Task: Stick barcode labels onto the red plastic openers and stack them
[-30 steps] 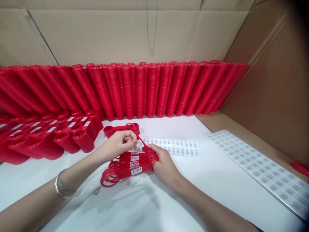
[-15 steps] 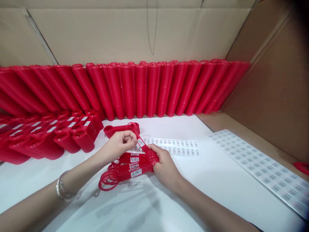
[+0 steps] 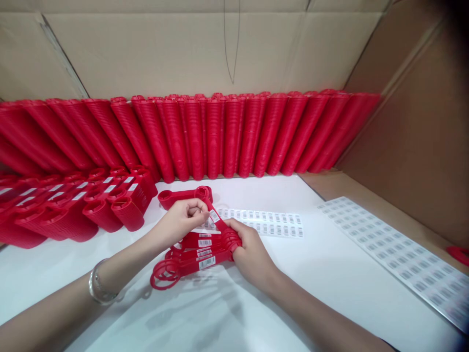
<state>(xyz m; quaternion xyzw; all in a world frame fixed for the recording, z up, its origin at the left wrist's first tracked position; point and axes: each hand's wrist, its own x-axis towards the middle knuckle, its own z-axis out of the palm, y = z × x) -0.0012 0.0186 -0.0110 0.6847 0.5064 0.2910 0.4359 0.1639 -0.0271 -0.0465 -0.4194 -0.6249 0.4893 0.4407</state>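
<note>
My right hand [image 3: 252, 252] is wrapped round the near ends of several flat red plastic pieces with ring-shaped ends [image 3: 186, 264]. They fan out to the left above the white table, and white barcode labels show on their bars. The topmost red piece [image 3: 222, 224] points up and away, with a barcode label [image 3: 214, 215] on it. My left hand [image 3: 188, 215] is closed in a pinch at that label's left edge; whatever lies between its fingertips is hidden. Just behind the left hand lies a short red stack [image 3: 179, 195].
A sheet of barcode labels [image 3: 271, 223] lies behind my right hand, and a larger label sheet [image 3: 395, 254] lies at the right. Tall red stacks [image 3: 214, 137] lean along the cardboard wall [image 3: 164, 54]. Labelled red stacks [image 3: 128, 212] stand at the left.
Almost nothing differs. My left forearm and bracelet have shifted slightly to the right, while both hands and the red pieces stay in place.
</note>
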